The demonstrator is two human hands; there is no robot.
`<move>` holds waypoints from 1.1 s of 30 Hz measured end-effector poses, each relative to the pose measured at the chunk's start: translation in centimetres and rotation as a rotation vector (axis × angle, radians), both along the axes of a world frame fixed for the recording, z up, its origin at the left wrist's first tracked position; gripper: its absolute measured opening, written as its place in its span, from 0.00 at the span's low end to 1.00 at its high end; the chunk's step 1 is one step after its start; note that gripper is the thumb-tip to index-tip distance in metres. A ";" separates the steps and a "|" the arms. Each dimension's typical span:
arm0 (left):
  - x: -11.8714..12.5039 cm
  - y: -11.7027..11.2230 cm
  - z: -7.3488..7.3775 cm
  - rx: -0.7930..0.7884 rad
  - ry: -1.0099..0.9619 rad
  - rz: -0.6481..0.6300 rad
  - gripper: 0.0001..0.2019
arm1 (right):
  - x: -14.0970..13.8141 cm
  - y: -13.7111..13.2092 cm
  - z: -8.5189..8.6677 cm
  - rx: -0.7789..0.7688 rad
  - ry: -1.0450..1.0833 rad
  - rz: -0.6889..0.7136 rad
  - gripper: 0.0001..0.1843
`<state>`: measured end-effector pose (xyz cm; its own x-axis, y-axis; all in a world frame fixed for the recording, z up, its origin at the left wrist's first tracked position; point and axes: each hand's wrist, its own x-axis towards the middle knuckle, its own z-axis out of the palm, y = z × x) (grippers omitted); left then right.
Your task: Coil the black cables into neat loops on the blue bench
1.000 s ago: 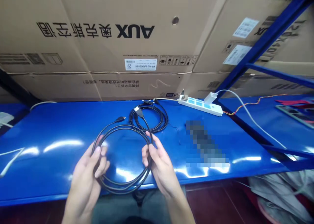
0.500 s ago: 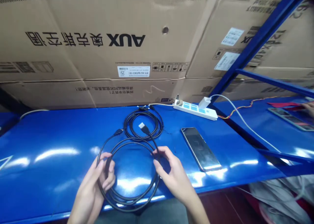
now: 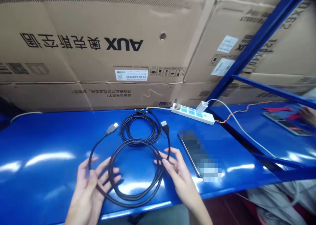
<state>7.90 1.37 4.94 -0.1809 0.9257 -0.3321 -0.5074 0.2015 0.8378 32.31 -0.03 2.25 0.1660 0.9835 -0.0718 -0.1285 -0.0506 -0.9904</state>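
Observation:
A black HDMI-type cable (image 3: 114, 192), wound into loose loops, hangs between my two hands above the blue tabletop. My left hand (image 3: 92, 182) holds its left side, the thumb against the loose end and the other fingers spread behind the loops. That end's plug (image 3: 112, 128) points up and to the right. With thumb and fingers, my right hand (image 3: 176, 170) grips the right side of the loops; the other plug (image 3: 164, 125) stands up above it. Just beyond lies a second coiled black cable (image 3: 125, 128), partly behind the held loops.
A phone (image 3: 192, 152) lies right of my right hand. Behind it sits a white power strip (image 3: 192, 112) with a plugged-in charger (image 3: 202, 106). Cardboard boxes (image 3: 81, 63) wall the back. A blue frame post (image 3: 247, 50) rises at right, where another person's hand (image 3: 308, 114) shows.
The plug ends have moved apart, the left one upward and the right one rightward. My left fingers have spread behind the loops. The view has shifted slightly.

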 end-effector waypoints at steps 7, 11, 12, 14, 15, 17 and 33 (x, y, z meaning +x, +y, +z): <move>-3.6 0.6 1.1 0.191 0.173 0.183 0.18 | 0.5 -1.2 -0.1 0.001 0.066 -0.133 0.22; -6.9 0.8 2.4 0.124 0.223 0.264 0.11 | 2.3 -2.1 0.2 0.016 0.107 -0.149 0.19; -7.2 0.7 2.5 0.102 0.211 0.267 0.10 | 2.3 -2.2 0.3 0.020 0.128 -0.132 0.19; -6.7 0.3 2.4 0.069 0.165 0.238 0.11 | 1.3 -2.2 0.5 0.026 0.181 -0.068 0.18; -6.0 0.1 2.2 0.048 0.128 0.194 0.13 | 0.4 -2.2 0.6 0.026 0.208 -0.028 0.18; -4.0 -0.4 1.6 -0.005 0.041 0.074 0.20 | -1.7 -2.1 0.9 0.018 0.247 0.038 0.18; -9.6 0.0 1.4 0.055 0.105 0.143 0.15 | 4.3 -3.7 1.0 0.022 0.186 -0.334 0.21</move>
<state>-1.69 1.37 6.35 -0.3430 0.9044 -0.2539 -0.4364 0.0860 0.8957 36.64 -3.75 3.26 0.4641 0.8789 -0.1105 -0.3123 0.0455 -0.9489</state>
